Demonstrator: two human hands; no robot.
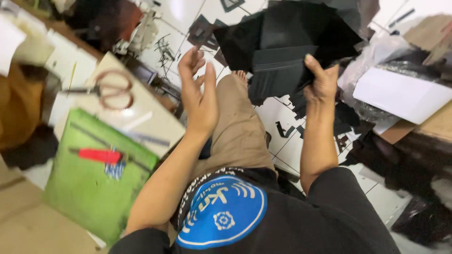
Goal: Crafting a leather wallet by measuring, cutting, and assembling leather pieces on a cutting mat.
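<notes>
My right hand [321,81] is closed on a stack of black sheet pieces [287,42], held up over the white tiled floor at the top centre. My left hand [198,94] is raised beside it, fingers apart and holding nothing, just left of my knee in tan trousers [238,127]. The black pieces fan out above and to the left of my right thumb. My bare foot [240,75] shows just under the stack.
To the left lies a green cutting mat [89,183] with a red-handled knife [99,155], and a cream board [141,117] with scissors [110,89]. Black scraps [346,117] litter the floor. White paper [400,96] and cardboard sit at the right.
</notes>
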